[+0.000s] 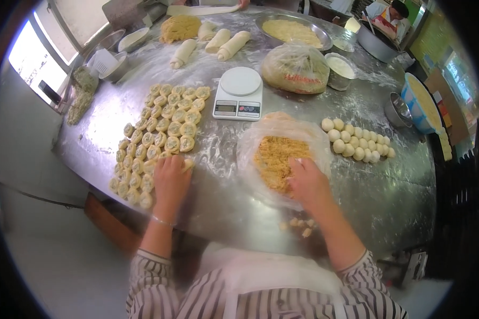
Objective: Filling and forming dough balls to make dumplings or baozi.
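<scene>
My left hand [173, 177] is at the lower right edge of many small round filled dough pieces [159, 125], its fingers around a pale piece of dough [188, 164] that shows partly beside them. My right hand [309, 181] reaches into an orange-brown crumbly filling [277, 159] lying on a clear plastic bag [247, 139]; its fingertips touch the filling, and whether they grip any is hidden. Rows of smooth dough balls [357, 141] lie right of the bag. A white digital kitchen scale [238, 93] stands beyond, between the dough pieces and a tied plastic bag of greenish-brown filling [295, 69].
The floured metal table [223, 207] also holds dough rolls [233, 46], an orange dough mound [180, 28], a wide metal bowl [327, 36], a bowl of white powder [340, 67] and a blue-and-white basin [421, 103]. Small dough bits [303, 225] lie near its front edge. A co-worker [389, 18] is at far right.
</scene>
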`<state>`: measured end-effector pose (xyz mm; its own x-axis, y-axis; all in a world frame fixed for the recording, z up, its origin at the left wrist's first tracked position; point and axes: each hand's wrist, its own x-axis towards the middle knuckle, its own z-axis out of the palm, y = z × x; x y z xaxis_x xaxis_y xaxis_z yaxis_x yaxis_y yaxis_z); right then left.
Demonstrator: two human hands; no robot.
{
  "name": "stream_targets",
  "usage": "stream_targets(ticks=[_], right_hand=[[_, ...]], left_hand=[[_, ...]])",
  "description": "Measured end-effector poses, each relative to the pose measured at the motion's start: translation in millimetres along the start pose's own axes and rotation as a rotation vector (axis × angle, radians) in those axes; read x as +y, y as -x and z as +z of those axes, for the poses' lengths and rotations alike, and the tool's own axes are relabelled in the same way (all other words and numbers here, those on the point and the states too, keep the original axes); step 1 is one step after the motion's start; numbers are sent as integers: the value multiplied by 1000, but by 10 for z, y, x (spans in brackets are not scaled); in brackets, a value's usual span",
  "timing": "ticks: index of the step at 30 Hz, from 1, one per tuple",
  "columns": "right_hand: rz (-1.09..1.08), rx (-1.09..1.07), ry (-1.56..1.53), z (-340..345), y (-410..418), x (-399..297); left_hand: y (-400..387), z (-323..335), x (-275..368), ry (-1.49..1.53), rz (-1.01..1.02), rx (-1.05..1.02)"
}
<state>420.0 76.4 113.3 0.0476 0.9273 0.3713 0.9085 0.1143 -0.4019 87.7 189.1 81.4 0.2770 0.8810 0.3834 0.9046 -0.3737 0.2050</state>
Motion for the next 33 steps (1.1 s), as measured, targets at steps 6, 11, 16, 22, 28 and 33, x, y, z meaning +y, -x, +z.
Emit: stream_targets(ticks=[6,11,16,22,28,33], right_hand=[[10,-251,270,387,-129,388],[89,-67,-50,230,-163,318],[473,-61,-630,87,-115,339],[336,-25,-549,-76,-46,170],[112,-47,-289,-186,-40,14],[181,50,-337,-123,-69,-58]], left_hand=[[124,-125,420,1253,-503,-176],[77,-141,954,1607,-597,-492],[-133,141,1416,1422,-474,-736],[-250,253,1786,1603,-465,-827],[-201,431,1800,1441,-365,-745],[-261,337,1833,1375,-381,-670]])
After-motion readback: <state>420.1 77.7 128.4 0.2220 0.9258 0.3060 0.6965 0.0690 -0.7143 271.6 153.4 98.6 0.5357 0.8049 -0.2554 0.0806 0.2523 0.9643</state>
